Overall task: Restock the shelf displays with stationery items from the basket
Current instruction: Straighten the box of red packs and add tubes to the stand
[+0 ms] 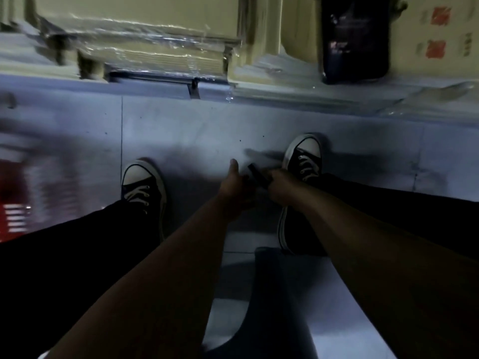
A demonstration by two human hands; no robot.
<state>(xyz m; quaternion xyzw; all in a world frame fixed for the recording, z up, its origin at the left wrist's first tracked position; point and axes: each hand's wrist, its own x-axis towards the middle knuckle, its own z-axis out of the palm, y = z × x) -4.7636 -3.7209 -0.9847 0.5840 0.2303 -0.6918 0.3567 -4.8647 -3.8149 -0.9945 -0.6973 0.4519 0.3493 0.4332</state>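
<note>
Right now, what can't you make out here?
Head view only:
- Item in right hand: dark, small, kind unclear.
- Left hand: grip on it lost in shadow.
- Basket: cut by left edge, blurred, contents unseen.
- Shelf packs: blurred, labels unreadable.

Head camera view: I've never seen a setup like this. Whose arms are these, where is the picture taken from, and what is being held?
There is no machine here. A person wears a camera on the head, looking down, so you see their own arms and their sneakers on a pale floor. The right hand grips a small dark item, too blurred to name. The left hand is right beside it, thumb out; whether it also holds the item is unclear. At the left edge is a red basket. Along the top lie plastic-wrapped packs.
</note>
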